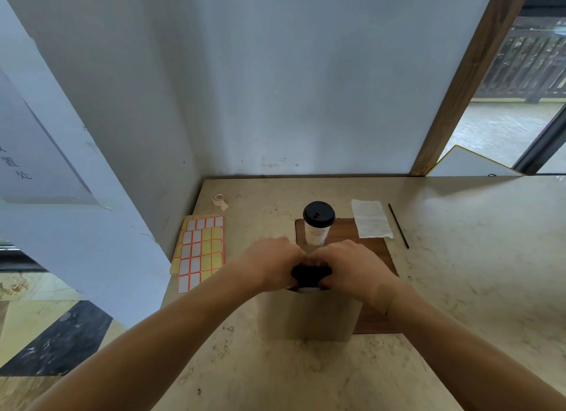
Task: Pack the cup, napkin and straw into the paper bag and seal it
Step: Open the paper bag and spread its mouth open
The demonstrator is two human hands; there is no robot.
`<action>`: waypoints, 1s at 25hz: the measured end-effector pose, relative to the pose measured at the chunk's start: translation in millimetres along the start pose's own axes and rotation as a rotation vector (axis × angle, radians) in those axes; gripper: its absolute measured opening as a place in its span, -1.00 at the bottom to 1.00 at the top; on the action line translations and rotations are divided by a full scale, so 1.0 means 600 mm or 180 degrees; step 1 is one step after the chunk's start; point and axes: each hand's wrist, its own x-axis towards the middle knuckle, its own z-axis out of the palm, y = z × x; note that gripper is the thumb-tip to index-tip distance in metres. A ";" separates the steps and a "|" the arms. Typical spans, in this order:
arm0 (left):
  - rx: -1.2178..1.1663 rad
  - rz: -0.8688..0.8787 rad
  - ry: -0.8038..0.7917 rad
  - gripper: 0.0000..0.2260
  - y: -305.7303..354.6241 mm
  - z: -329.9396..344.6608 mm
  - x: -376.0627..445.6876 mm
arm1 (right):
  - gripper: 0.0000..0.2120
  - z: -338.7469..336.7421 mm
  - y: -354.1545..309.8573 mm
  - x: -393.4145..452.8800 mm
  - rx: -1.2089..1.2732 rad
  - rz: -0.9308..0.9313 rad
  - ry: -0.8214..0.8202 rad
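A brown paper bag stands upright on the counter in front of me. My left hand and my right hand grip its top rim from either side. Between them a black cup lid shows inside the bag's mouth. A second white cup with a black lid stands just behind the bag on a wooden board. A white napkin lies flat to the right of that cup. A thin black straw lies beside the napkin.
Sheets of orange-edged label stickers lie at the counter's left edge. A small roll of tape sits near the back left corner. White walls close the back and left. The counter extends to the right.
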 end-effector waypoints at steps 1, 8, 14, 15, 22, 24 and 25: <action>-0.0070 -0.0051 -0.0045 -0.72 -0.005 -0.001 0.001 | -0.74 -0.002 0.003 -0.001 0.0082 0.0059 -0.0078; -0.0288 -0.0107 -0.0407 -0.67 -0.011 -0.002 0.006 | -0.66 -0.012 0.007 0.005 0.0178 0.0158 -0.0551; 0.0035 -0.0272 -0.0597 -0.37 -0.036 -0.003 -0.004 | -0.27 -0.018 0.019 -0.002 -0.0318 0.0326 -0.0624; 0.0117 -0.0305 -0.0630 -0.30 -0.041 -0.001 -0.007 | -0.20 -0.019 0.023 -0.006 -0.0396 0.0372 -0.0679; 0.0029 -0.0448 -0.0690 -0.05 -0.062 0.006 -0.004 | -0.01 -0.022 0.035 -0.020 -0.0214 0.0495 -0.0796; 0.0108 -0.0384 -0.0680 -0.05 -0.060 0.005 0.003 | 0.05 -0.017 0.030 -0.015 -0.0259 0.0576 -0.0790; 0.0137 -0.0351 -0.0657 -0.06 -0.060 0.005 0.007 | 0.08 -0.015 0.026 -0.011 -0.0273 0.0609 -0.0779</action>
